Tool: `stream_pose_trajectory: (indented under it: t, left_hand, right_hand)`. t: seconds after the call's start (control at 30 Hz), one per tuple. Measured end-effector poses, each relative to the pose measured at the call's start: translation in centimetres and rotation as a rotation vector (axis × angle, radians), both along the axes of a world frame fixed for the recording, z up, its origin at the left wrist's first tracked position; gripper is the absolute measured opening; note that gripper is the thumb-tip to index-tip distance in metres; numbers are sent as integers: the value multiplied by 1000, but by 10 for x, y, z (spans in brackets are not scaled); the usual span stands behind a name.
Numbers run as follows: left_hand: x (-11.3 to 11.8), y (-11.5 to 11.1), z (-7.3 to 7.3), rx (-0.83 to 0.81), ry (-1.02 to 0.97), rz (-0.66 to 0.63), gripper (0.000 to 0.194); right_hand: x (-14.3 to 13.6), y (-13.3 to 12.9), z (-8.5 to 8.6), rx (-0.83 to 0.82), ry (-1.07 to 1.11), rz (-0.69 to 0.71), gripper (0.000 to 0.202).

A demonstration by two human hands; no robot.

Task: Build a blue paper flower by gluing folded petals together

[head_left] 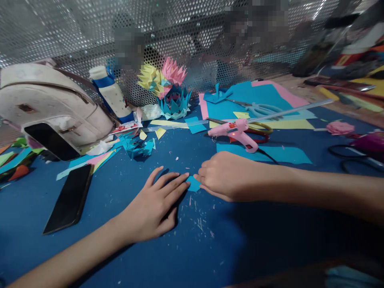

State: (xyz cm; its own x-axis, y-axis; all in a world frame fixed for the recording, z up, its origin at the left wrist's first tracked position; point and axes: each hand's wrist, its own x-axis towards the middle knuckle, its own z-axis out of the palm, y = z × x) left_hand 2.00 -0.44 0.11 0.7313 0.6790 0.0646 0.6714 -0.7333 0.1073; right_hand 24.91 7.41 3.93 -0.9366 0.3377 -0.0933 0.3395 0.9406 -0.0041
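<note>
A small folded piece of blue paper [193,183] lies on the blue tabletop [207,256] between my two hands. My left hand [162,202] is palm down with its fingers stretched and apart, the fingertips touching the paper's left edge. At the paper's right corner, the curled fingers of my right hand [222,176] pinch it. My right hand hides part of that corner. Just beyond my right hand lies a strip of blue paper [270,154], and a pink glue gun [232,132] rests behind it.
Folded paper flowers [174,100] stand at the back, near a bottle [112,94] and a backpack [57,104]. One phone [70,200] lies left of my left hand; another phone [51,140] leans on the backpack. Scissors [264,110] and paper sheets [255,94] lie behind the glue gun.
</note>
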Motion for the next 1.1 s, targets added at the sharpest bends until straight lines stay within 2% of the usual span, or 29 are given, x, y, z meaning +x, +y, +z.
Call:
stream_pose_trajectory:
  t: [0.1,0.17,0.23,0.33,0.4,0.5,0.57,0.63,0.7,0.83,0.97,1.1]
  left_hand:
    - [1,0,1,12,-10,0,58]
    - [2,-1,2,33,-19,-5,56]
    - [3,0,2,48,-31,-11,53]
    - [4,2,1,27,-59,-12,51]
    - [4,5,1,-6,-97,-5,51]
    - [3,11,3,-64,-154,11,51]
    - [3,16,5,-97,-185,16,51]
    - [4,21,6,-115,-219,28,45]
    - [8,26,6,-141,-264,73,31]
    - [20,39,4,-223,-350,221,6]
    - [28,47,4,-277,-361,281,9]
    - [27,51,5,-259,-278,305,11]
  right_hand:
    - [0,-2,6,26,-133,6,22]
    - [0,0,4,-6,-45,-97,26]
    - [1,4,-2,-108,113,-233,22]
    - [2,13,-13,-355,202,-305,16]
    - [1,16,-16,-432,217,-342,20]
    - [-3,16,-14,-488,204,-357,11]
    - [-5,16,-12,-506,194,-356,10]
    - [-6,16,-12,-500,193,-366,17]
    - [-6,18,-14,-490,185,-364,22]
    - [-6,20,-18,-502,154,-348,11]
    - [-4,20,-19,-496,168,-370,11]
    - [-1,20,-20,-501,223,-350,16]
